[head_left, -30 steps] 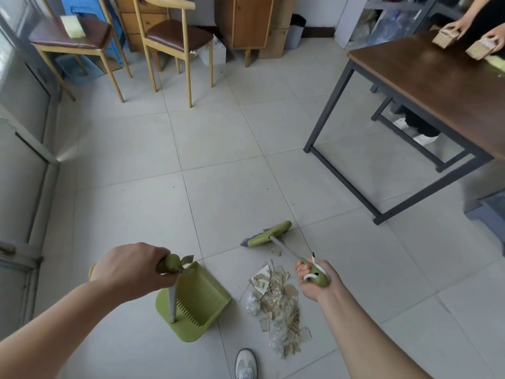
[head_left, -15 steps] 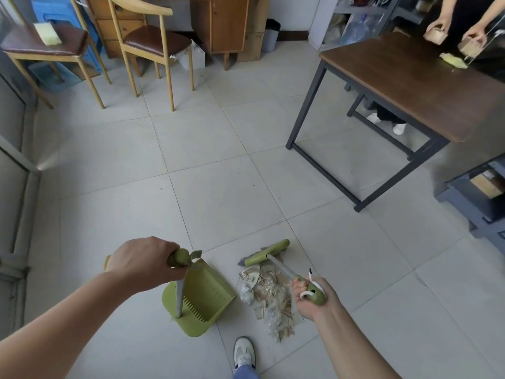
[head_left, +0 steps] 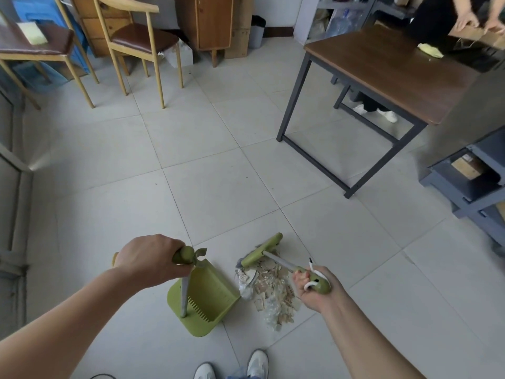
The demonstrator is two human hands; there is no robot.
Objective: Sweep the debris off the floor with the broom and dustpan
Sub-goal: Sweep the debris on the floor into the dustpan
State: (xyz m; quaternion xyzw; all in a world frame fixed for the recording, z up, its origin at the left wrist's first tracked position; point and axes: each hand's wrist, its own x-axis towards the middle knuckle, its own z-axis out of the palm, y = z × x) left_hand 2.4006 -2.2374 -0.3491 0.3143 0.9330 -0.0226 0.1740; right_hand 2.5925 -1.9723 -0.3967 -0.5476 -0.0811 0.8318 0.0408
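Observation:
A green dustpan (head_left: 206, 298) stands on the tiled floor just ahead of my feet, its open side facing right. My left hand (head_left: 149, 257) grips the top of its upright grey handle. A pile of debris (head_left: 273, 291), paper scraps and clear plastic bits, lies right beside the pan's open side. The green broom (head_left: 262, 250) has its head resting at the far edge of the pile. My right hand (head_left: 314, 288) is closed around the green end of the broom's handle, above the pile's right side.
A dark-framed wooden table (head_left: 388, 67) stands to the right, with another person's hands (head_left: 481, 20) working at its far end. Two wooden chairs (head_left: 136, 36) and a cabinet (head_left: 210, 23) are at the back left. A grey shelf unit (head_left: 472, 184) is at the right edge. My shoes (head_left: 257, 363) show at the bottom.
The broom head has drawn closer to the debris pile and the dustpan. The view has shifted, so the table and chairs sit lower and further left.

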